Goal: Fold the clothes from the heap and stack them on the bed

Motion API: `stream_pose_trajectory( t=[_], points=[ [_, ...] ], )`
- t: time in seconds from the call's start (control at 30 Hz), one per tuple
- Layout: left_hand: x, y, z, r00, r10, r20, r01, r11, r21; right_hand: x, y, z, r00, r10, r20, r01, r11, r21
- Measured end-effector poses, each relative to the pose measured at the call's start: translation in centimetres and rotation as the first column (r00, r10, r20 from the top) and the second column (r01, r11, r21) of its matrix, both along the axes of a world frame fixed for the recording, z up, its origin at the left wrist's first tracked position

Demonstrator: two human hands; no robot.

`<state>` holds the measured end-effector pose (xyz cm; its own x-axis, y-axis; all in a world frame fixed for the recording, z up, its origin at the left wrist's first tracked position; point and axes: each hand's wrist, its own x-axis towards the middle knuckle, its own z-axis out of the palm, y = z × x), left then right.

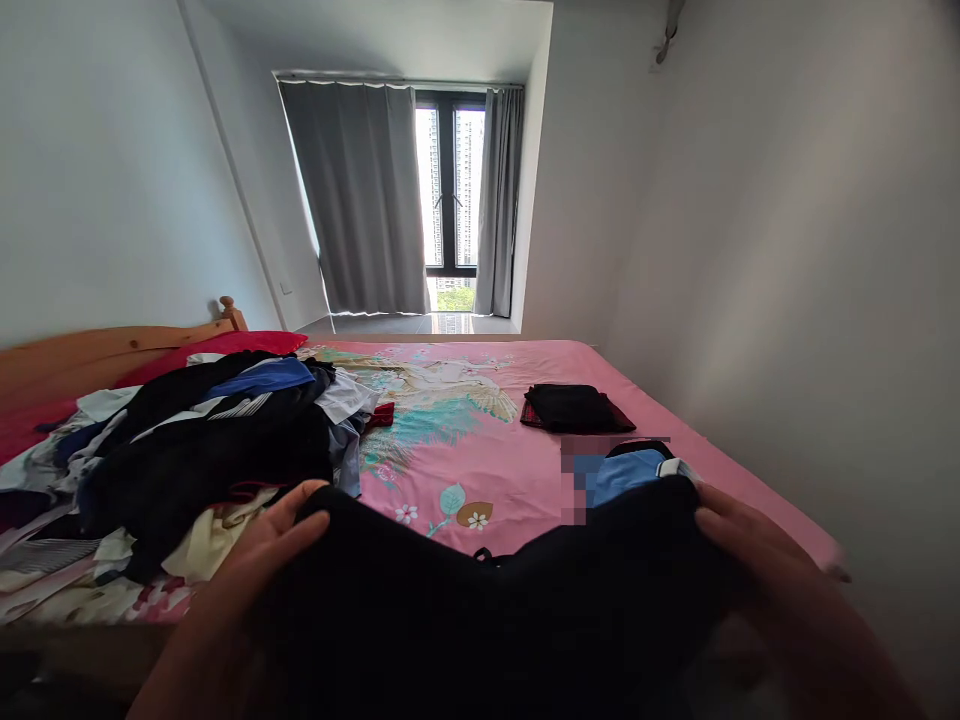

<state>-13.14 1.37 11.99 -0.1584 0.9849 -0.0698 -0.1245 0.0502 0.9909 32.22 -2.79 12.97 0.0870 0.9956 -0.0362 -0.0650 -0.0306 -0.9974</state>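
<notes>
Well — left fingers (301, 536) and right fingers (724, 528), both pinched on one black garment (487, 630).

Seeing matt, light-swallowing cloth in the black garment (487, 630) at bottom centre. Noticing crumpled cloth in the clothes pile (225, 440) at left, smooth printed cloth on the bedsheet (465, 480) at centre, and knotted, smooth wood in the headboard (124, 350) at far left. Finding matt cloth in the grey curtains (352, 190), clear glass in the window (469, 190) and a glossy sill (375, 324) below.
</notes>
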Motion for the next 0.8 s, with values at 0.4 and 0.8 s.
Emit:
stream_pose_trajectory(
  t=[0.4,0.8],
  points=[
    [6.3,12.8,-10.6,0.975,0.058,-0.213,-0.034,0.993,0.113,-2.8,17.3,-12.1,0.987,-0.159,0.025,0.158,0.987,0.026],
    [6.2,13.2,-19.0,0.973,-0.134,-0.189,0.097,0.977,-0.19,-5.8,17.7,-22.2,0.968,-0.089,0.234,0.112,0.99,-0.089]
  ],
)
